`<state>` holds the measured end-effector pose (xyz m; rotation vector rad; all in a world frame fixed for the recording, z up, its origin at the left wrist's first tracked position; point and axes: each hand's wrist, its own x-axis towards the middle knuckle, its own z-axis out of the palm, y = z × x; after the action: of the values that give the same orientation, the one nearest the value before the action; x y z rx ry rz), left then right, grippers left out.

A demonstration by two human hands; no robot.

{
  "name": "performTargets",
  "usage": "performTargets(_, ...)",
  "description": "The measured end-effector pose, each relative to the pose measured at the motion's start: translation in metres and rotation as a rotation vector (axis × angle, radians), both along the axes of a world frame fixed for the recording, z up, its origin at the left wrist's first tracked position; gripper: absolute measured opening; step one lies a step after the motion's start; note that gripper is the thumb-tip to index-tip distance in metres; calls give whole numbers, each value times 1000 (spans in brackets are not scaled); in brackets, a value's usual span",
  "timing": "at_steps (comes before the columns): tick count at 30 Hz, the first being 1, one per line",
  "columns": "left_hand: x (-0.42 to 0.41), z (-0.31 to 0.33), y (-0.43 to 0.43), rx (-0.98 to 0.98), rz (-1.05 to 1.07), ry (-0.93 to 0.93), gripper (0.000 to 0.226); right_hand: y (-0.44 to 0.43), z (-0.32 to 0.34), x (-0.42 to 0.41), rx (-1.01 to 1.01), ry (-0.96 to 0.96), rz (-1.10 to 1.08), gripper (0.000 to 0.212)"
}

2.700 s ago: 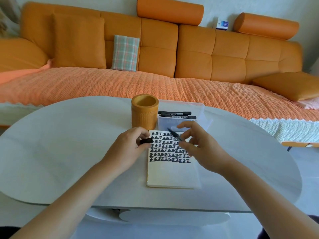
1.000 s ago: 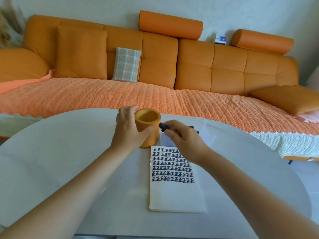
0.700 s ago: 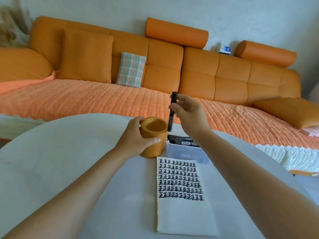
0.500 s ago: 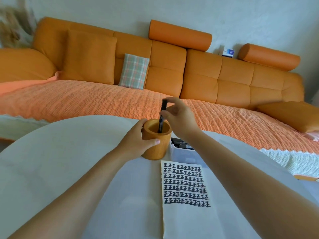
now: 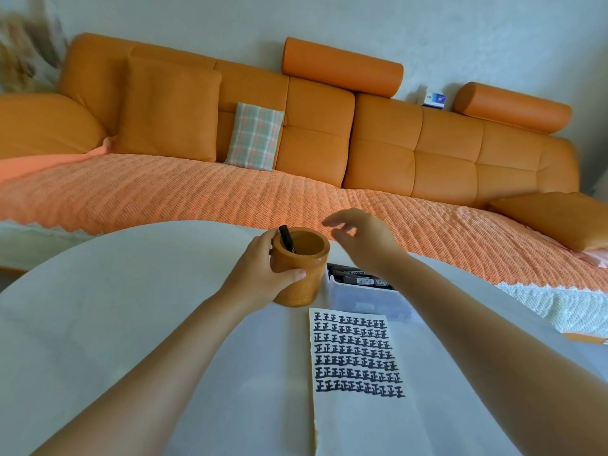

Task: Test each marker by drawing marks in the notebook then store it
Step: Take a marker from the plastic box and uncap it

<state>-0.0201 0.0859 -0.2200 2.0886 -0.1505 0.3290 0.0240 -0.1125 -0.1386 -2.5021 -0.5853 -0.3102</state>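
1. Now, from the head view, we judge the storing step nearly done. The black capped marker (image 5: 287, 239) stands tilted inside the round orange wooden cup (image 5: 301, 271), leaning on its far-left rim.
2. To finish well, we should hold the cup steady and bring the free hand down to the clear plastic box (image 5: 365, 299) just right of the cup, where more black markers (image 5: 360, 280) lie.
3. Our left hand (image 5: 258, 276) wraps the cup's left wall, with the thumb across its front. Our right hand (image 5: 360, 240) hovers above and to the right of the cup, fingers loose and holding nothing.
4. The open white notebook (image 5: 362, 413), with its rows of black marks, lies in front of the cup and a little to its right.
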Motion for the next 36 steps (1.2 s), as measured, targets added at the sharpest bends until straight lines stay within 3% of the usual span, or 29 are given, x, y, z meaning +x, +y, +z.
performTargets(3,-13,2,-5,151,167,-118,82,-28,-4,0,-190,101,-74,24)
performTargets(5,-26,2,-7,231,231,-310,69,-42,-10,0,-402,205,-86,27)
performTargets(7,-41,3,-12,249,163,-415,49,-50,-16,3,-476,266,-89,26)
performTargets(10,-66,-3,-30,332,-97,-246,41,-56,-23,9,-343,353,-86,16)
performTargets(13,-84,-12,-43,432,-359,71,76,-57,-29,15,-354,364,-66,16)
performTargets(15,-91,-14,-44,472,-427,195,103,-55,-30,16,-426,332,-52,20)
performTargets(18,-98,-12,-42,533,-430,238,119,-52,-24,11,-449,258,-70,24)
performTargets(22,-99,-12,-44,599,-387,241,126,-48,-14,-15,-374,15,-91,24)
performTargets(25,-98,-13,-47,599,-382,258,129,-49,-14,-45,-179,-79,-41,22)
performTargets(31,-98,-19,-50,636,-365,231,131,-50,-30,-108,444,262,-37,17)
performTargets(33,-98,-16,-51,611,-331,177,120,-55,-35,-123,621,353,-56,14)
performTargets(36,-102,-6,-52,406,-273,77,77,-63,-42,-136,785,429,-80,11)
